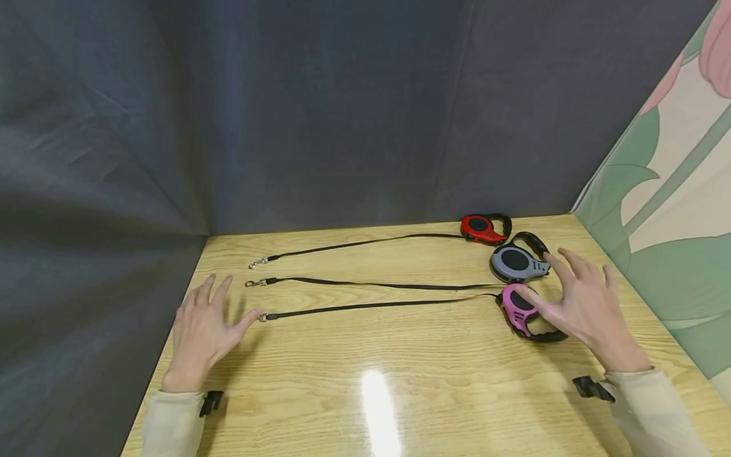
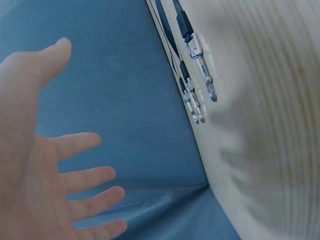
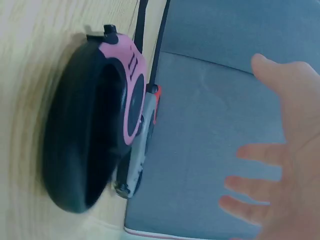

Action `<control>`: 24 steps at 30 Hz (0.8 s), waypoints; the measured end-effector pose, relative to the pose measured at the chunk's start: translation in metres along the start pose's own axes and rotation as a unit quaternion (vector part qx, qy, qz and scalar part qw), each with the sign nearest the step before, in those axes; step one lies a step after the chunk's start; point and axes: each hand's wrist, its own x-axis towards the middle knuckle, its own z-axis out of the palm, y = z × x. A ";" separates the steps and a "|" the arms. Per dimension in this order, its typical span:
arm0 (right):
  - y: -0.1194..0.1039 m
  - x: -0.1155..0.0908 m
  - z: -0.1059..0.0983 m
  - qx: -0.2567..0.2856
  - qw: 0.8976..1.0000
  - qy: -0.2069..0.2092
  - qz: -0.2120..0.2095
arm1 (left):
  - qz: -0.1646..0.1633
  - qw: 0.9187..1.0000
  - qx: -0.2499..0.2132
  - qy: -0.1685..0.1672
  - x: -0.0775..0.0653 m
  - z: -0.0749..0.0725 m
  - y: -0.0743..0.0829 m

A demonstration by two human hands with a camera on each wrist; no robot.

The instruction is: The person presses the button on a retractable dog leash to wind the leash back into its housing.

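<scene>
Three retractable dog leashes lie on the wooden table, each with its black strap drawn out leftward to a metal clip. The red leash is farthest back, the grey leash in the middle and the pink leash nearest. Beside the pink and grey handles hovers my right hand, fingers spread, holding nothing. In the right wrist view a gap separates that hand from the pink leash. My left hand is spread above the table by the near clip; its palm is bare in the left wrist view.
Dark cloth hangs behind the table and along its left side. A floral panel borders the right edge. Two more clips, the middle one and the far one, lie beyond the near clip.
</scene>
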 end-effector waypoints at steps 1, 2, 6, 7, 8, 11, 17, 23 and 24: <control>0.000 0.000 0.001 0.011 1.000 0.008 -0.002 | 0.002 1.000 -0.002 0.009 0.000 0.001 0.000; 0.000 0.000 0.002 0.022 1.000 0.020 -0.009 | 0.003 1.000 -0.006 0.016 0.000 0.003 0.000; -0.001 -0.002 0.006 0.074 0.996 0.057 -0.009 | 0.007 0.999 -0.024 0.045 -0.001 0.008 0.000; -0.001 -0.003 0.007 0.084 0.995 0.059 -0.003 | 0.006 0.998 -0.029 0.049 -0.001 0.009 0.000; -0.001 -0.004 0.008 0.092 0.994 0.061 0.002 | 0.003 0.998 -0.035 0.049 -0.001 0.009 -0.001; 0.000 -0.009 0.008 0.107 0.993 0.040 0.037 | -0.006 0.998 -0.047 0.040 -0.002 0.012 -0.001; 0.001 -0.018 0.011 0.114 0.991 0.002 0.070 | -0.025 0.998 -0.061 -0.011 -0.002 0.017 -0.004; 0.004 -0.027 0.015 0.107 0.992 0.001 0.067 | -0.033 0.996 -0.069 -0.054 -0.002 0.021 -0.005; 0.004 -0.029 0.015 0.106 0.992 0.000 0.066 | -0.035 0.995 -0.071 -0.059 -0.002 0.022 -0.005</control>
